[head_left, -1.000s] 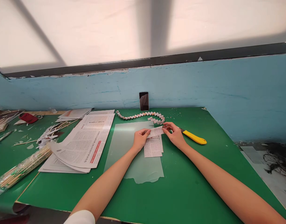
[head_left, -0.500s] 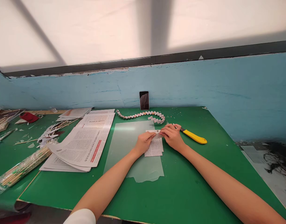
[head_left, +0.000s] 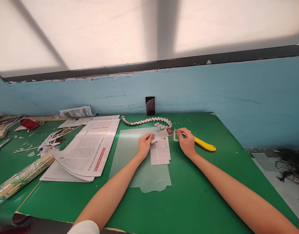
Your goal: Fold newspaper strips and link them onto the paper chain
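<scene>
- Pinching a folded paper strip [head_left: 160,135], the left hand [head_left: 144,145] holds it over the newspaper slips [head_left: 160,152] on the plastic sheet [head_left: 130,146].
- The right hand [head_left: 187,142] grips a smaller paper piece [head_left: 175,136] beside the yellow knife [head_left: 205,145].
- A long folded chain [head_left: 147,121] lies done on the counter [head_left: 203,188]; several slips seem left.

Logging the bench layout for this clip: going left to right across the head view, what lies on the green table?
Bundle of sticks → open newspaper → left hand holding a paper strip → right hand → yellow utility knife.
</scene>
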The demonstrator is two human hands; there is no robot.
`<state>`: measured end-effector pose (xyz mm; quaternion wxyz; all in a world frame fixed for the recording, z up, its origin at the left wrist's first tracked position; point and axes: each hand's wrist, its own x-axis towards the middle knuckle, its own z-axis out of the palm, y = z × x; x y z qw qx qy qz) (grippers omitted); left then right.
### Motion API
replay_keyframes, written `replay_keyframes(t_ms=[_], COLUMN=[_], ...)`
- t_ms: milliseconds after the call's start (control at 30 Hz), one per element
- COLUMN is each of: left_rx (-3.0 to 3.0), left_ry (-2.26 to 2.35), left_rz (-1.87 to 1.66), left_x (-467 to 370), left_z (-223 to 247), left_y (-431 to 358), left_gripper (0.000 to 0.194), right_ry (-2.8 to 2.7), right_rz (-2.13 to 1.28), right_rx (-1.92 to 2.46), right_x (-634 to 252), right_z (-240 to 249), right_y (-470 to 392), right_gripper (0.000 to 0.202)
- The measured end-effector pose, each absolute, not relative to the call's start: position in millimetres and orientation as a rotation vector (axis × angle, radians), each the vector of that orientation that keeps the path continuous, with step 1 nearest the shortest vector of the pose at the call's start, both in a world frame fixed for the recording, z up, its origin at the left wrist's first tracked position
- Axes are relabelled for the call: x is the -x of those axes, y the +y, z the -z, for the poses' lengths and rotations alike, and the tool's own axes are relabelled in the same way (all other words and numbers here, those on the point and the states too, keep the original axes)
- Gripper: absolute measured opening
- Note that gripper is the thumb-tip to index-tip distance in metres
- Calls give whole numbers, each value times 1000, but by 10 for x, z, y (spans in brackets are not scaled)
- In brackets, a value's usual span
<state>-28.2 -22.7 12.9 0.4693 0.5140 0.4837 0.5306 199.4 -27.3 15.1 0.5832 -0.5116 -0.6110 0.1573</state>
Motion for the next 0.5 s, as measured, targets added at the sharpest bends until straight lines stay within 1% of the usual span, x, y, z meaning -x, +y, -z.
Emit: replay_keyframes(t_ms=[100, 333, 500], left_rx=[-1188, -1202, -1280], left_ry=[1100, 1052, 949], left_rz=[-1235, -1146, -1018], left_x=[284, 295, 330], left_z=[-115, -162, -198], left_y=[-209, -224, -238], left_gripper=[43, 48, 51], right_ry=[-1420, -1595, -1487], right_rz=[-528, -932, -1046], right_rx=[1125, 1052, 1050], right_x=[-1983, -1963, -1965], right_z=[-159, -76, -69], right_y=[-270, -209, -180], right_gripper=[28, 39, 41])
